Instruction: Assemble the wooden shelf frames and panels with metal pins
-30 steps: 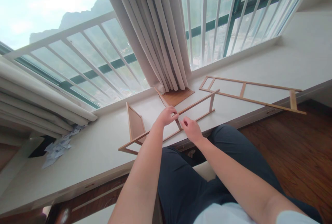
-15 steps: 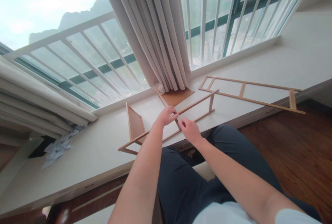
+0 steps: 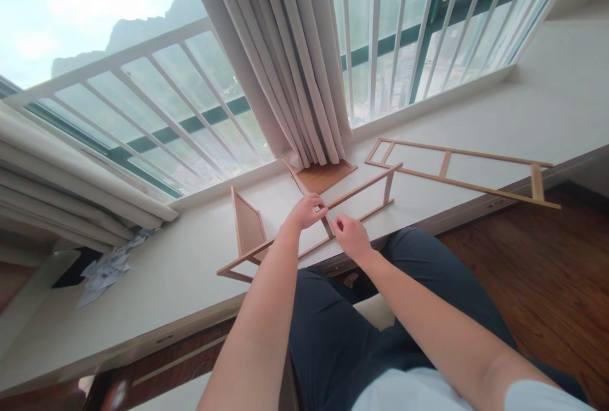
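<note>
A wooden frame point(image 3: 361, 189) with crossbars stands on the white window ledge in front of me, joined to a panel at its left end. My left hand point(image 3: 308, 211) is closed on its upper rail where a crossbar meets it. Just to the right, my right hand point(image 3: 351, 235) is closed in a pinch around a thin pale rod point(image 3: 330, 218) that reaches to the joint by my left fingers. The rod's exact kind is too small to make out. A wooden side panel point(image 3: 248, 224) stands at the left part of the frame.
A second ladder-like wooden frame point(image 3: 445, 165) lies on the ledge point(image 3: 181, 271) to the right. A brown wooden board point(image 3: 326, 176) lies under the grey curtain point(image 3: 285, 49). Crumpled paper point(image 3: 107, 274) is at the far left. White railings point(image 3: 162, 59) line the window.
My right hand has shifted slightly right, away from the joint, and more of the thin rod shows between the hands. My left hand stays on the frame.
</note>
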Action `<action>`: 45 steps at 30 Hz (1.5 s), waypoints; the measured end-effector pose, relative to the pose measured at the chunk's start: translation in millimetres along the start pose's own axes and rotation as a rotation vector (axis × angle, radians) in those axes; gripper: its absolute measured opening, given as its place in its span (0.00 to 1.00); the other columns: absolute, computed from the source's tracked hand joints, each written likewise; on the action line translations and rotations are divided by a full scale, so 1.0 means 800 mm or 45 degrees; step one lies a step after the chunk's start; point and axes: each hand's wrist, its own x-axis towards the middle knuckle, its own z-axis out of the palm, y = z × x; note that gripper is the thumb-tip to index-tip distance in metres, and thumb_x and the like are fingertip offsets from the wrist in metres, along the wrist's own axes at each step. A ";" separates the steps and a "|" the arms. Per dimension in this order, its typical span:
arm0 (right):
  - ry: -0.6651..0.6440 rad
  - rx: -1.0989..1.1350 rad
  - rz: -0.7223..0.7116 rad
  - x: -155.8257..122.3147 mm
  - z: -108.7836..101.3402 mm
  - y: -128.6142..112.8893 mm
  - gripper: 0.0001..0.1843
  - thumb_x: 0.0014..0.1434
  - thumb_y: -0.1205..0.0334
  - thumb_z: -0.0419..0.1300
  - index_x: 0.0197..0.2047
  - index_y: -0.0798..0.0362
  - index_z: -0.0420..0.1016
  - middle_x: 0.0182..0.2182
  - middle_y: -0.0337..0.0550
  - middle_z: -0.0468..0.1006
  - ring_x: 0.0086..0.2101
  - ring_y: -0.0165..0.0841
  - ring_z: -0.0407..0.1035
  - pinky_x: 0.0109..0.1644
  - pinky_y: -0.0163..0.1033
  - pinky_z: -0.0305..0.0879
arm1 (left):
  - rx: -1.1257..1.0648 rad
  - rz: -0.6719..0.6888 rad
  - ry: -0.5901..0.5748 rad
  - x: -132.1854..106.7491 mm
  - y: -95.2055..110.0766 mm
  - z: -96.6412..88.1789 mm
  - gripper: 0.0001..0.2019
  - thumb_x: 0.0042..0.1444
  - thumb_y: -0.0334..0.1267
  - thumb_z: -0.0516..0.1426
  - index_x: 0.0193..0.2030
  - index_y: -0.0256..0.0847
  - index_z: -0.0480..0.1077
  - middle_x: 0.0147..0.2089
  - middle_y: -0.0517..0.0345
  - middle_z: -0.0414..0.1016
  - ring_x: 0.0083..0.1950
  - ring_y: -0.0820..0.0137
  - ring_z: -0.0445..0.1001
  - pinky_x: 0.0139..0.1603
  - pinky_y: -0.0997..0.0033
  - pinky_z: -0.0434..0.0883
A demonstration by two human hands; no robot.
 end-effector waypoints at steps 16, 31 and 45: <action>0.008 -0.171 -0.112 -0.001 0.007 0.008 0.13 0.72 0.58 0.53 0.35 0.50 0.70 0.29 0.41 0.77 0.30 0.34 0.67 0.33 0.38 0.45 | 0.028 0.015 -0.010 0.001 -0.001 -0.001 0.09 0.60 0.39 0.59 0.31 0.40 0.77 0.38 0.55 0.74 0.40 0.67 0.74 0.50 0.66 0.73; 0.008 -0.254 -0.136 -0.005 0.004 0.006 0.12 0.72 0.60 0.53 0.36 0.50 0.71 0.32 0.45 0.78 0.33 0.36 0.69 0.34 0.38 0.46 | 0.021 0.011 -0.008 0.001 -0.002 0.001 0.10 0.60 0.39 0.58 0.31 0.40 0.77 0.39 0.54 0.75 0.41 0.67 0.74 0.51 0.65 0.72; 0.045 0.276 0.037 0.001 0.013 0.012 0.17 0.68 0.52 0.55 0.28 0.49 0.65 0.22 0.36 0.71 0.26 0.32 0.62 0.34 0.36 0.53 | 0.035 0.011 -0.024 0.002 -0.001 0.001 0.09 0.60 0.38 0.58 0.31 0.40 0.77 0.38 0.54 0.74 0.40 0.67 0.73 0.50 0.65 0.73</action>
